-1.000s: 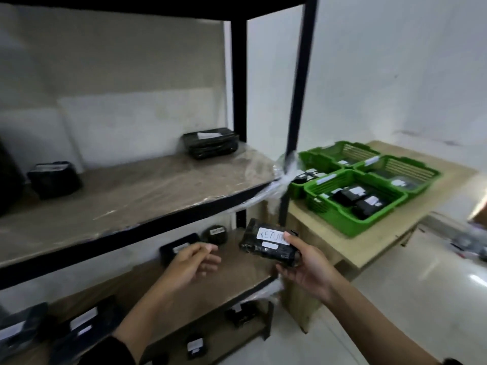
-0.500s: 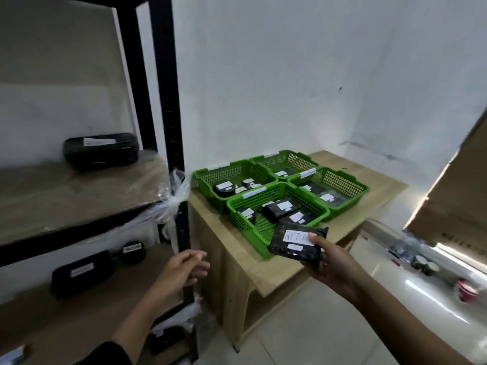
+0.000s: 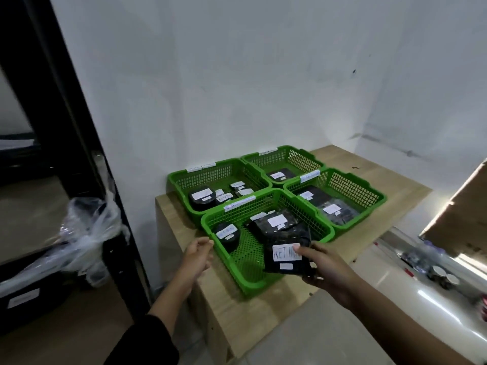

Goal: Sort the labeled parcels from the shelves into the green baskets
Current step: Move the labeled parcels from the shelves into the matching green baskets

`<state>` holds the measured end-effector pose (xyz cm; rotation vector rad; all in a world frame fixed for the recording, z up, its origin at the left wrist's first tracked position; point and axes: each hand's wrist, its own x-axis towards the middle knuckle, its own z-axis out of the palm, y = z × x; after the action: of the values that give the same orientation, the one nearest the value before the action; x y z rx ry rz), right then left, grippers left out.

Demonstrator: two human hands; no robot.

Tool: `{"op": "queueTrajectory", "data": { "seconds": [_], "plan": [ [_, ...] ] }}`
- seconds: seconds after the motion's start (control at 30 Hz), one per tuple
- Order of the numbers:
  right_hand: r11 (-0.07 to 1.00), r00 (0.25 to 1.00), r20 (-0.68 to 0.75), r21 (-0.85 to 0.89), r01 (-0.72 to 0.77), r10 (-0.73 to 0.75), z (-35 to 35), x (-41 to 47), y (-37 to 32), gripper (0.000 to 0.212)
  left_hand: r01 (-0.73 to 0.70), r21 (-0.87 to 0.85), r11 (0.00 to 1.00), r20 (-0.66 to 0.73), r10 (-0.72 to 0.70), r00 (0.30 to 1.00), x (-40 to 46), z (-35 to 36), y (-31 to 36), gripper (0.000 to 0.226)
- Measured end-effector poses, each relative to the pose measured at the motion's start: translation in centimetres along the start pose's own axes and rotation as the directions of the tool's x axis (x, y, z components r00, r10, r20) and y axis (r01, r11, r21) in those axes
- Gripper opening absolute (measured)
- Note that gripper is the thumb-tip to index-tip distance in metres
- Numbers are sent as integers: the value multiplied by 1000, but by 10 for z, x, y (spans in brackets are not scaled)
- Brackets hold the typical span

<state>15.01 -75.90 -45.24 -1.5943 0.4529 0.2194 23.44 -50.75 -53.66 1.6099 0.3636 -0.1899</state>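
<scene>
My right hand (image 3: 330,272) grips a black parcel (image 3: 287,255), thumb on its white label, fingers curled underneath. The label reads something like "RET", the rest covered by my thumb. I'm holding the parcel over the near basket (image 3: 246,279), tilted, its far edge just above the parcels already lying inside. My left hand (image 3: 196,259) hangs loose just beside that basket's left rim, fingers lightly curled, holding nothing; I can't tell if it touches the plastic.

Inside the near basket I see a round parcel (image 3: 227,234) at the left and a flat parcel (image 3: 275,223) at the back, each with a white label. The basket sits at the front edge of a wooden table (image 3: 266,314).

Further back, three more green baskets make up a two-by-two block, all touching. The left basket (image 3: 181,184) holds several small labelled parcels. The right basket (image 3: 369,191) holds two flat ones. The far basket (image 3: 295,156), nearest the wall (image 3: 237,88), holds one.

To my left stands the black shelf post (image 3: 79,127) with crumpled clear plastic (image 3: 89,227) bunched against it, and a dark parcel sits blurred on the lower shelf (image 3: 39,325).
</scene>
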Motion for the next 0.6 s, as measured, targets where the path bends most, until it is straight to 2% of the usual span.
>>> {"op": "queueTrajectory", "data": {
  "seconds": [0.07,0.2,0.33,0.47,0.53,0.6],
  "plan": [
    [997,999,36,-71,4,-1,-6,23,-9,20,-8,148,989,-105,23,994,20,30,2,37],
    [985,994,102,-168,-25,42,-6,69,-18,19,3,389,921,-321,132,938,40,78,-5,53],
    [928,985,172,-370,36,30,4,112,-8,23,-31,340,940,-468,197,861,47,85,-19,53],
    [704,968,250,-688,176,2,25,143,0,42,-79,285,955,-506,220,834,48,84,-24,46],
    [630,942,335,-738,242,30,39,155,0,44,-71,286,956,-536,221,815,47,86,-24,43],
    [622,918,390,-736,268,66,51,166,1,36,-77,293,953,-548,233,803,47,86,-23,43]
  ]
}}
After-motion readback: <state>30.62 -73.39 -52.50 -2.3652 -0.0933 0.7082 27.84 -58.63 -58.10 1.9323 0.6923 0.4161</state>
